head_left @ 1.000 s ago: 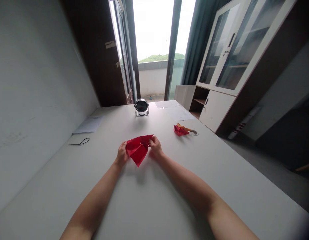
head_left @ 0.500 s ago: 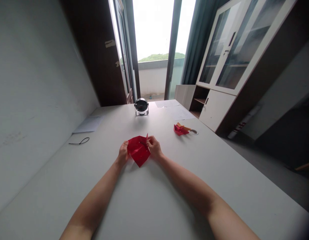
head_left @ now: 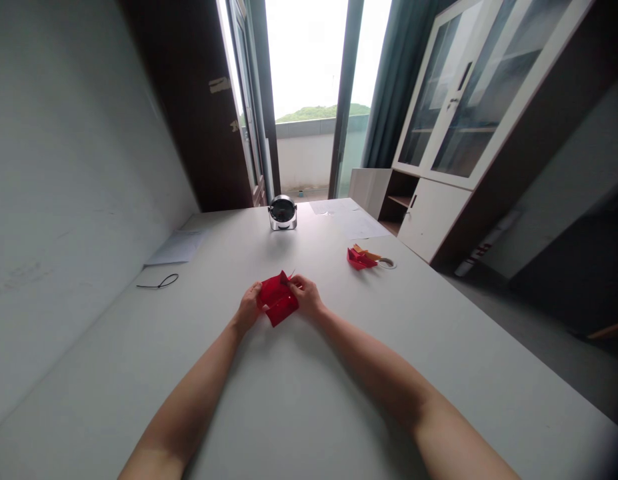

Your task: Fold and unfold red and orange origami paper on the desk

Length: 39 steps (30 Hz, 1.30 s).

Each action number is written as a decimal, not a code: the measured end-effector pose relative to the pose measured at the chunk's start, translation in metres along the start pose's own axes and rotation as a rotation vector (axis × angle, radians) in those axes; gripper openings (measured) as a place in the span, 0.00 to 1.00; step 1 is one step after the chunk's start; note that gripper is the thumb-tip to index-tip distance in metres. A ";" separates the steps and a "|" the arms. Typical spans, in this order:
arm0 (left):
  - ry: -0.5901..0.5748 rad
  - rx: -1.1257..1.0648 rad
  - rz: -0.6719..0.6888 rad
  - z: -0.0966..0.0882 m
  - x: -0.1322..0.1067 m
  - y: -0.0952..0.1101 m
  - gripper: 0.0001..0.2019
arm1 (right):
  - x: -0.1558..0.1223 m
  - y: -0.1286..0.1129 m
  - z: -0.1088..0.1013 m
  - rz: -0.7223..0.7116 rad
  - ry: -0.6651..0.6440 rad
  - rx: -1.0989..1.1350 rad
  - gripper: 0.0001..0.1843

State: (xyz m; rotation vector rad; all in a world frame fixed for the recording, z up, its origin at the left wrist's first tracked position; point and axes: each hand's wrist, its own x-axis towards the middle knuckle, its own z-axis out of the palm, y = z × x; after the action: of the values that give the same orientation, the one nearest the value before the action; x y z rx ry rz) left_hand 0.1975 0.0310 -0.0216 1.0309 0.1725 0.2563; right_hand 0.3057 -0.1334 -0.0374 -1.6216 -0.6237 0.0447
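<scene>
A creased sheet of red paper (head_left: 283, 309), partly folded, is held between my two hands just above the white table (head_left: 289, 400). My left hand (head_left: 249, 307) grips its left edge, the thumb on top. At the upper right, my right hand (head_left: 307, 294) pinches a raised corner of the paper between thumb and fingers. Creases run across the sheet, and its lower part bends up toward me. The fingers beneath the paper are hidden.
Folded red and orange paper pieces (head_left: 361, 258) lie to the right beside a white ring (head_left: 387, 263). A round silver-framed device (head_left: 283, 213) stands at the back. On the left are white papers (head_left: 176, 248) and a black cord loop (head_left: 161, 283).
The red paper has folded in and looks narrower, its lower point drawn up. My right hand has moved slightly left and down with its corner; my left hand has barely shifted.
</scene>
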 end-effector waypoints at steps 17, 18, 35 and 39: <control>0.390 0.101 0.205 -0.025 0.016 0.005 0.12 | 0.013 0.013 -0.006 0.196 0.181 0.286 0.19; 0.391 0.118 0.190 -0.026 0.016 0.008 0.14 | 0.013 0.014 -0.006 0.192 0.168 0.258 0.19; -0.004 0.193 0.038 -0.019 0.002 0.017 0.25 | -0.003 -0.008 -0.001 -0.022 -0.032 -0.019 0.14; 0.018 0.198 0.102 -0.024 0.006 0.014 0.23 | 0.000 -0.004 -0.001 -0.076 -0.039 -0.098 0.10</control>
State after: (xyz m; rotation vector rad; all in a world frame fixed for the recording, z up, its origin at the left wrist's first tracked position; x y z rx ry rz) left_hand 0.1951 0.0596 -0.0219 1.2360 0.1641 0.3459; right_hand 0.3045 -0.1343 -0.0338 -1.6934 -0.7266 -0.0106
